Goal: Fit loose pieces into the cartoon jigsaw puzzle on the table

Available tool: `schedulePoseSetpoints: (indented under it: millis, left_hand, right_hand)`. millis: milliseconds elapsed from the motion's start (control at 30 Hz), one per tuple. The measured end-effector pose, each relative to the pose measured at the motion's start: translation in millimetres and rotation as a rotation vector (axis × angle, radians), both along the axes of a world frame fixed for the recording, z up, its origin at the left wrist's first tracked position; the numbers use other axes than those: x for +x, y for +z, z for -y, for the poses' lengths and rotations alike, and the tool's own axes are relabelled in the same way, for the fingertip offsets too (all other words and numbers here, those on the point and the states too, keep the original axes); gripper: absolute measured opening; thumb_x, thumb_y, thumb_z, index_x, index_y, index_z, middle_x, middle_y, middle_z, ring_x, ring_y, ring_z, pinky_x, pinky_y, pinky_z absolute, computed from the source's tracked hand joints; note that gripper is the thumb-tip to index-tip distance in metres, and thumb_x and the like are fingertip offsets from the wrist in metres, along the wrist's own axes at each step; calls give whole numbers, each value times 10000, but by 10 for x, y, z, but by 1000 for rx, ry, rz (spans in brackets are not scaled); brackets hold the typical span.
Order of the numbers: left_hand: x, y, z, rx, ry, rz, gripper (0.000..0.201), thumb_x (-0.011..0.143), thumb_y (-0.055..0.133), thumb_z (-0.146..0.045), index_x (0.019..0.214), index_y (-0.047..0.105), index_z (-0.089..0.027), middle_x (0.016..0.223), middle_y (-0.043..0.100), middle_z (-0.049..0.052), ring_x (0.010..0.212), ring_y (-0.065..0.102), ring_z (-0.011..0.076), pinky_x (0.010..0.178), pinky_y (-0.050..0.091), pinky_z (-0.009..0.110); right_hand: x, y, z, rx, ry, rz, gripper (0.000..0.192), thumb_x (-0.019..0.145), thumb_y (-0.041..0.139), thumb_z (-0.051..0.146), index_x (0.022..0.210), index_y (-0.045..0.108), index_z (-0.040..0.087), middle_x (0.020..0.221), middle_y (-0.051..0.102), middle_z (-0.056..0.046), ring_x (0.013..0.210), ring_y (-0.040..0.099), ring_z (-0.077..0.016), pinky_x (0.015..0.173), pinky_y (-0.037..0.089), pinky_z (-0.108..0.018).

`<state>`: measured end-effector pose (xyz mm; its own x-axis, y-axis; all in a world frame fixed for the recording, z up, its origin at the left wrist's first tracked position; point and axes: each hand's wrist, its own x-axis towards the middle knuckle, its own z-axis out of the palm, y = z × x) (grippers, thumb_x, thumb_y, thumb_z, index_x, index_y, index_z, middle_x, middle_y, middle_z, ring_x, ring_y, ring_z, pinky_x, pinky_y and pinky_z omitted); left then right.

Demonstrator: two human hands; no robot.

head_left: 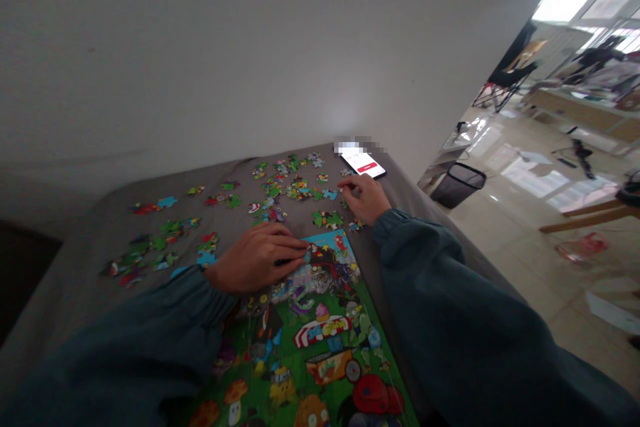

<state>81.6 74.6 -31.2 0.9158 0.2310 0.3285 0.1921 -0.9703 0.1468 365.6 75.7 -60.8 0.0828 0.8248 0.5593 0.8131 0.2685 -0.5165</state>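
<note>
Blue puzzle piece (330, 194) lies just left of my right hand (367, 199), the nearer one; fingers narrowed, can't tell if holding anything.

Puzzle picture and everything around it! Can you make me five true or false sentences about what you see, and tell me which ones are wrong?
1. The left hand is over the top part of the puzzle picture. True.
2. The phone is under the left hand. False: the phone lies just beyond the right hand, near the wall.
3. Loose pieces lie on the gray cloth. True.
4. Both sleeves are bright yellow. False: the sleeves are dark blue-green.
5. A dark bin stands on the floor. True.
</note>
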Motion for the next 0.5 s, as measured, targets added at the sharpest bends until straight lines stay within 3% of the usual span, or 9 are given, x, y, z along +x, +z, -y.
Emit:
schedulePoseSetpoints:
  millis: [267, 500]
  left_hand:
    - [-2, -9, -4, -12, -14, -10, 231, 969, 589, -311, 1098, 756, -215, 1055, 785, 14, 941, 665, 199, 858, 546, 358]
    - [5, 4, 6, -43, -10, -11, 227, 966, 583, -299, 1079, 762, -218, 1053, 785, 22, 940, 670, 196, 863, 550, 362]
  right_hand:
    - [4, -1, 2, -24, 45, 50, 205, 830, 553, 157, 898, 741, 202, 871, 731, -66, 824, 624, -218, 803, 508, -365]
    - [-14, 6, 17, -50, 112, 146, 232, 853, 552, 155, 1000, 730, 185, 965, 727, -93, 953, 613, -258, 940, 454, -439]
